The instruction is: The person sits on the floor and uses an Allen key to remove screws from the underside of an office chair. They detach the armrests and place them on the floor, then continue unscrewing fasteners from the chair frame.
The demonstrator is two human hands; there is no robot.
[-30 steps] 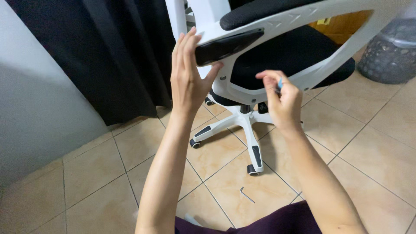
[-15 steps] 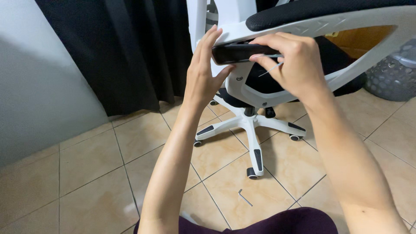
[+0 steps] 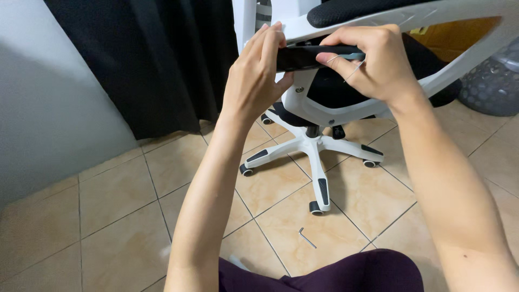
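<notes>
Both hands grip the black padded armrest strip (image 3: 303, 57) under the white plastic chair arm (image 3: 432, 21): the left hand (image 3: 254, 81) curls around its end, while the right hand (image 3: 376, 62) pinches it, holding a thin metal hex key (image 3: 354, 70). Another small hex key (image 3: 307, 237) lies on the tiled floor (image 3: 119, 211).

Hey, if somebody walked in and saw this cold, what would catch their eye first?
Both hands at the top centre: the left hand and right hand grip the black armrest pad of a white office chair, and the right hand also holds a thin metal tool. Below stands the chair's wheeled star base; a small hex key lies on the tan tiled floor.
</notes>
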